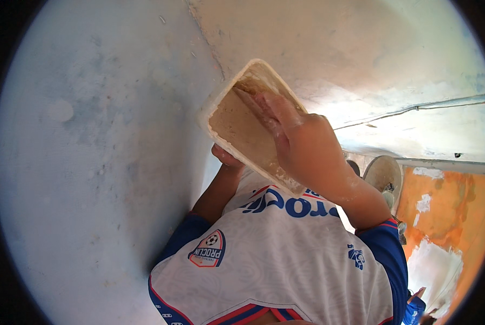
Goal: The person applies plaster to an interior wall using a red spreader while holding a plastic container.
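A rectangular off-white tub point(227, 142), tilted in front of my chest, has beige, paste-like material point(242, 127) coating its inside. Under the tub's near left side, my left hand point(227, 156) is closed around the edge; most of its fingers are hidden behind the wall. My right hand point(302, 138) reaches into the tub from the right, its fingers closed and smeared with the paste. A thin, paste-covered edge runs along those fingers, but what they grip cannot be made out clearly.
A stained bluish-grey wall point(90, 135) rises close on my left, meeting a beige surface point(307, 38) along a cracked line. At right, a cable point(394, 114) crosses a pale surface. An orange wall point(443, 203) has white patches; near it are a rounded grey object point(382, 176) and a person in blue point(414, 310).
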Tool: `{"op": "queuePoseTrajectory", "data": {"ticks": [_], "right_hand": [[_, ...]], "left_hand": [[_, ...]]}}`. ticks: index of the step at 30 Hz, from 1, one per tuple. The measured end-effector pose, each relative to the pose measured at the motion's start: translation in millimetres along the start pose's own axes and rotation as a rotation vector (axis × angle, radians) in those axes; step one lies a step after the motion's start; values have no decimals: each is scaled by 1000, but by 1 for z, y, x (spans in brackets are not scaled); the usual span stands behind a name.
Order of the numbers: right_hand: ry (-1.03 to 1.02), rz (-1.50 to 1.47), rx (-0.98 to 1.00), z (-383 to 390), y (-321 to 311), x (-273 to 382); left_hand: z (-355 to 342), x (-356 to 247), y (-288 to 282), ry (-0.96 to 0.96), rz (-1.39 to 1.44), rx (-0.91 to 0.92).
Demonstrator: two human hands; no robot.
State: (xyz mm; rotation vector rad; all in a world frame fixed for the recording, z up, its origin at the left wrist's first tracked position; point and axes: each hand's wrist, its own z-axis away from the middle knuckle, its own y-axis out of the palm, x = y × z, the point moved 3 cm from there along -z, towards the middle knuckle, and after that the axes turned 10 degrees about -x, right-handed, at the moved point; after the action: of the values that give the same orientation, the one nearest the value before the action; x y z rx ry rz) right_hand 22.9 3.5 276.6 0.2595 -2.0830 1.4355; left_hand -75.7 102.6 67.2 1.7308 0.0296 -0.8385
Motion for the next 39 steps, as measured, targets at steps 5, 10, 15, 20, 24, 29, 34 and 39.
{"op": "queuePoseTrajectory", "data": {"ticks": [5,10,15,20,24,29,34,39], "right_hand": [[-54,-60,-66,7,4,1],[-59,-110,-81,13,-2,3],[-38,-64,-18,14,0,4],[-87,-87,-61,22,-5,3],[48,-11,-6,7,-9,5],[-82,-78,-5,18,-4,4],[21,-82,-50,12,-8,4],[-33,-130,56,18,2,-4]], "left_hand": [[5,0,-3,-25,-8,-16],[7,-2,-5,-25,-12,-29],[9,3,-11,-27,-6,-32],[11,3,-14,-32,1,-34],[10,5,-11,-45,10,-18],[10,4,-5,-58,22,-8],[9,7,-6,-66,29,-9],[12,5,-12,-67,29,-17]]}}
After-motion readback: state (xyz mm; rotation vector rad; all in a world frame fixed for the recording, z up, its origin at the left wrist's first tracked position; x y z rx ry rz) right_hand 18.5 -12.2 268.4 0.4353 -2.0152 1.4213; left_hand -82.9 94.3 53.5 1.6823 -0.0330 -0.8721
